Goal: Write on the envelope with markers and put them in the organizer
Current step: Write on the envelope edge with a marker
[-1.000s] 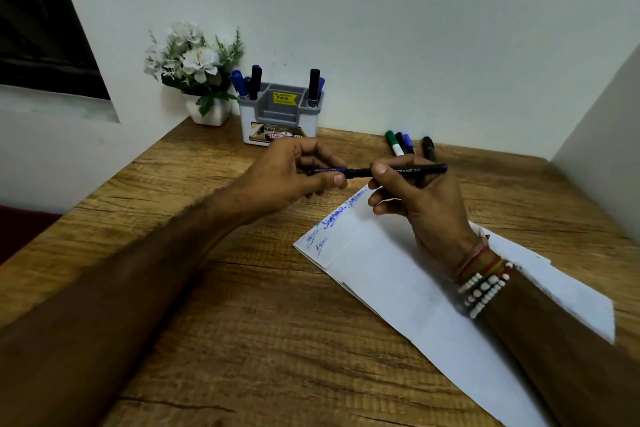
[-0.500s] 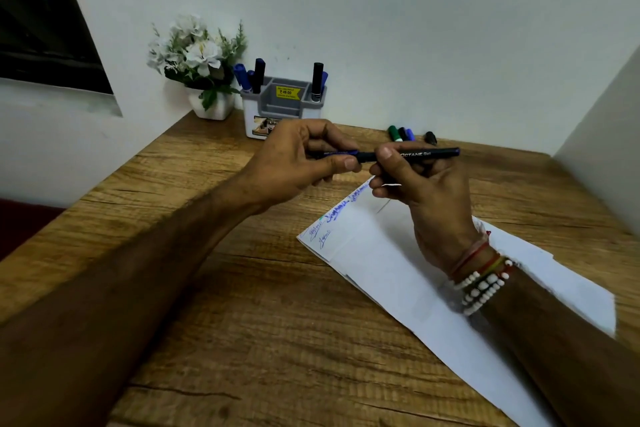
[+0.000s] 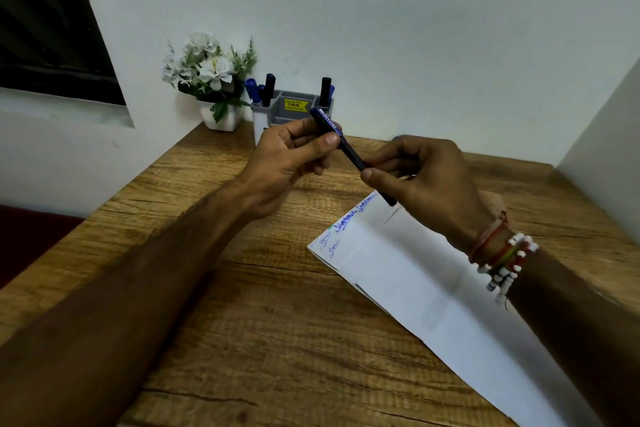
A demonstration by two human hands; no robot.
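The writing step looks finished for this marker, and the step in hand seems to be passing it on toward storage: the slim black marker with a blue label band (image 3: 348,149) is held in the air between both hands, slanting from its far-left end down to its near-right end. The left hand (image 3: 287,166) is closed on the upper end, thumb pressing the barrel against the curled fingers; the right hand (image 3: 426,184) pinches the lower end, thumb on the near side. The marker hangs above the wooden table (image 3: 277,322), just far of the white paper envelope (image 3: 433,288), which already bears blue handwriting near its far-left corner. Whether the cap is fully seated cannot be told. The next move probably calls for one hand to let go and the other to carry the marker to the grey plastic organizer (image 3: 294,111) at the far wall, where other markers stand upright, and lower it into a free compartment.
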